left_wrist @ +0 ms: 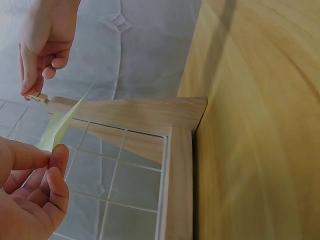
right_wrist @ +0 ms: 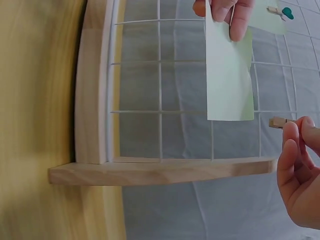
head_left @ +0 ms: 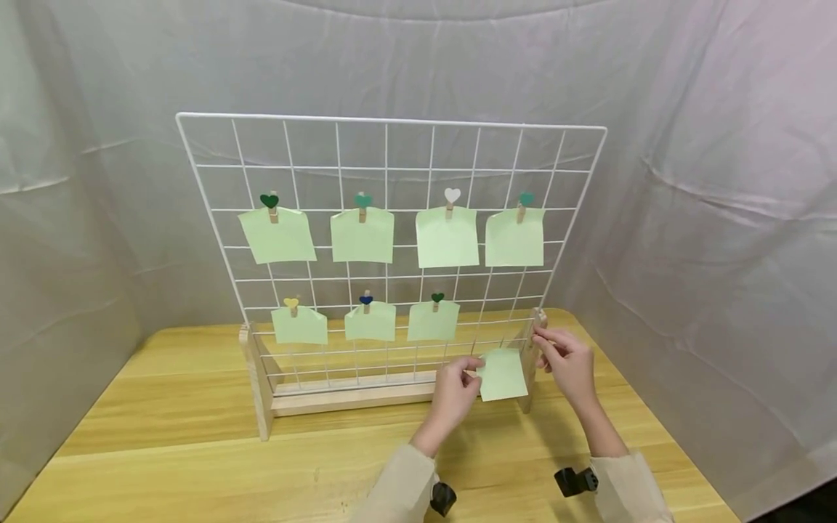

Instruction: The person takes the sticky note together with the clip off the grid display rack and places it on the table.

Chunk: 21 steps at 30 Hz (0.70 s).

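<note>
Though apart, green note [head_left: 502, 375] in pinch of left fingers [left_wrist: 59, 159], clothespin [right_wrist: 276, 122] in pinch of right fingers [right_wrist: 290, 134].

White on wire grid [head_left: 405, 211]; pale green on held sheet [head_left: 502, 374] by the grid's lower right, likewise on clipped sheets [head_left: 447, 238] across the grid; plain tan on held clip [right_wrist: 276, 122] by its right edge; along its upper row, left to right, dark-green heart [head_left: 269, 200], teal heart [head_left: 362, 200], white heart [head_left: 452, 195], teal heart [head_left: 526, 198]; lower row, yellow heart [head_left: 290, 302], blue heart [head_left: 366, 299], dark-green heart [head_left: 437, 297]; streaky yellow on tabletop [head_left: 196, 465] beneath; grey on cloth [head_left: 392, 65] behind.
</note>
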Tool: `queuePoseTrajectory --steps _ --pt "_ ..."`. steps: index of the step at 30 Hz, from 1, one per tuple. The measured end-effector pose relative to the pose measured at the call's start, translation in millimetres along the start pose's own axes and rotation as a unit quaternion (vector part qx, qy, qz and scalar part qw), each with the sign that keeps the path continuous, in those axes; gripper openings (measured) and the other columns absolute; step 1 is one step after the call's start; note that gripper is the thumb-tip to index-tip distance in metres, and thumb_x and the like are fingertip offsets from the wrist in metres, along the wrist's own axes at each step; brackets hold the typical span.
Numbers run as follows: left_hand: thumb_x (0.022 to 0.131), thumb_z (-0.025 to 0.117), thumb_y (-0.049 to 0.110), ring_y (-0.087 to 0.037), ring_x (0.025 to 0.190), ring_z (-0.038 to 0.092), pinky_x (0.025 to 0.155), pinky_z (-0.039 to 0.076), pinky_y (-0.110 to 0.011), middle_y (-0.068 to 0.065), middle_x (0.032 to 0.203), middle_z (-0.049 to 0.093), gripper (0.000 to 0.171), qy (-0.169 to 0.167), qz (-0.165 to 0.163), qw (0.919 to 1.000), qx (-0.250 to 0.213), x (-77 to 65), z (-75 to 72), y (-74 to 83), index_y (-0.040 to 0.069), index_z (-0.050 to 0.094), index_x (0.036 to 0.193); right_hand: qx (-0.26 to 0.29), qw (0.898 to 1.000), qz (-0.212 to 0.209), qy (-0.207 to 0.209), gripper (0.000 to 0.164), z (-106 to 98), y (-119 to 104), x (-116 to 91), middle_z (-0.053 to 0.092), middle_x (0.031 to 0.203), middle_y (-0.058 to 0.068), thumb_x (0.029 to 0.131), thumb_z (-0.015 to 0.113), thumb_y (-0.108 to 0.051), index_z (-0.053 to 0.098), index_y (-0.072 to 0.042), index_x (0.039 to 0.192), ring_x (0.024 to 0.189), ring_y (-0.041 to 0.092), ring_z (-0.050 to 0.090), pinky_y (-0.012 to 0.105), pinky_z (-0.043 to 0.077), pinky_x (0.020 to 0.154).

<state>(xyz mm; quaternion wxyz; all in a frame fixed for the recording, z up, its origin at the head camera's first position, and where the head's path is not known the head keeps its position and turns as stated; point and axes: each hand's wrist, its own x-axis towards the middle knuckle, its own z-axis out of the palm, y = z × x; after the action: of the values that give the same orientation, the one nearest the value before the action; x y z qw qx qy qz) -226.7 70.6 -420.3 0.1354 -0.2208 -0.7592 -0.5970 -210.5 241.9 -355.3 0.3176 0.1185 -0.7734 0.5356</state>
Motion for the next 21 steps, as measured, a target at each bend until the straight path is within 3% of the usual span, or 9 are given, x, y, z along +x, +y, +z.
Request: queuePoseTrajectory --steps 13,16,21 --pt "0.075 0.052 -0.014 0.000 0.052 0.040 0.047 0.039 -0.015 -0.011 0.092 0.062 0.025 -0.017 -0.035 0.9987 -0.031 -14.1 6.7 -11.2 -0.005 0.062 0.096 0.009 0.999 0.041 -0.005 0.013 -1.8 21.2 -20.2 0.059 0.076 0.027 0.077 0.057 0.016 0.060 0.019 0.090 0.041 0.007 0.051 0.019 0.043 0.038" --pt "0.074 0.051 -0.015 0.000 0.051 0.039 0.046 0.038 -0.014 -0.009 0.088 0.062 0.024 -0.022 -0.037 0.9984 -0.038 -16.9 8.0 -13.4 -0.006 0.061 0.094 0.008 0.998 0.060 -0.006 0.014 -3.2 37.9 -23.9 0.060 0.076 0.027 0.077 0.058 0.015 0.060 0.019 0.091 0.041 0.004 0.050 0.019 0.043 0.038" --pt "0.073 0.054 -0.015 -0.001 0.056 0.041 0.051 0.040 -0.015 -0.005 0.078 0.059 0.024 -0.026 -0.048 0.9981 -0.028 -21.4 11.4 -17.1 -0.005 0.062 0.093 0.020 0.998 0.052 -0.004 0.015 -9.5 157.4 -33.1 0.065 0.077 0.010 0.079 0.067 -0.010 0.069 -0.005 0.093 0.040 0.014 0.052 0.024 0.043 0.035"
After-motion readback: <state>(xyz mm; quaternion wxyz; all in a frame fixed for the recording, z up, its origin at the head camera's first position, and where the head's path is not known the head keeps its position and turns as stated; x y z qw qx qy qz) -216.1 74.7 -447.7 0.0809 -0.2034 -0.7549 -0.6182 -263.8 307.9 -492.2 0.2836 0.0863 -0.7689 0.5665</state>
